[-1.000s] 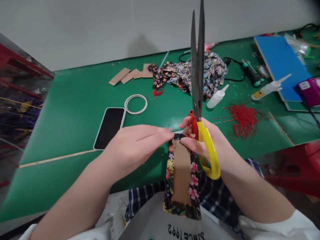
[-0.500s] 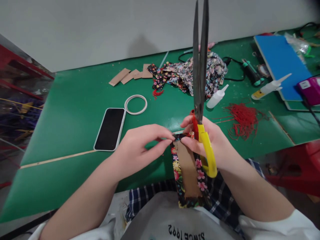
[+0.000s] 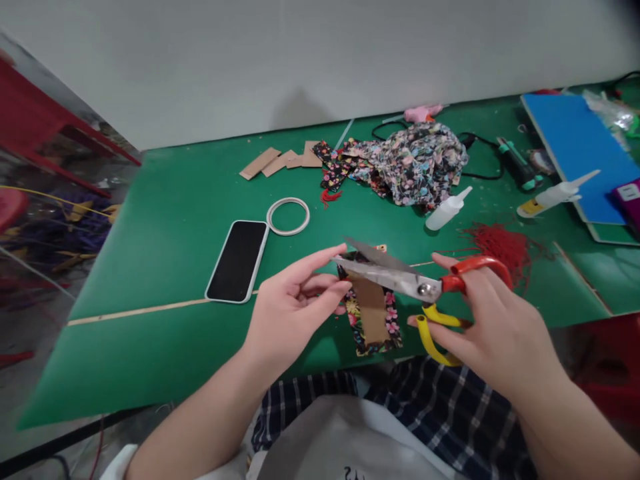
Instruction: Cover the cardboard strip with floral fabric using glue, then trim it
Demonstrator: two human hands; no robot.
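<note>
My right hand [image 3: 505, 327] grips large scissors [image 3: 400, 280], with red and yellow handles. Their blades are parted and point left, crossing the top end of a cardboard strip [image 3: 373, 310] edged with dark floral fabric [image 3: 393, 313]. At the upper left corner of this piece, my left hand [image 3: 300, 307] holds its edge between thumb and fingers, close to the blade tips. The blades hide part of the top fabric edge, so I cannot tell whether they touch it.
A phone [image 3: 237, 261] and a tape roll [image 3: 289, 217] lie to the left. Behind are cardboard pieces [image 3: 260, 163] and crumpled floral fabric [image 3: 420, 160]. White bottles [image 3: 447, 210], red threads [image 3: 500, 250] and a blue board [image 3: 570, 153] are at the right.
The scissors have swung from upright in my right hand to nearly level, and their blades have spread. My right hand has let go of the fabric-edged cardboard and moved right.
</note>
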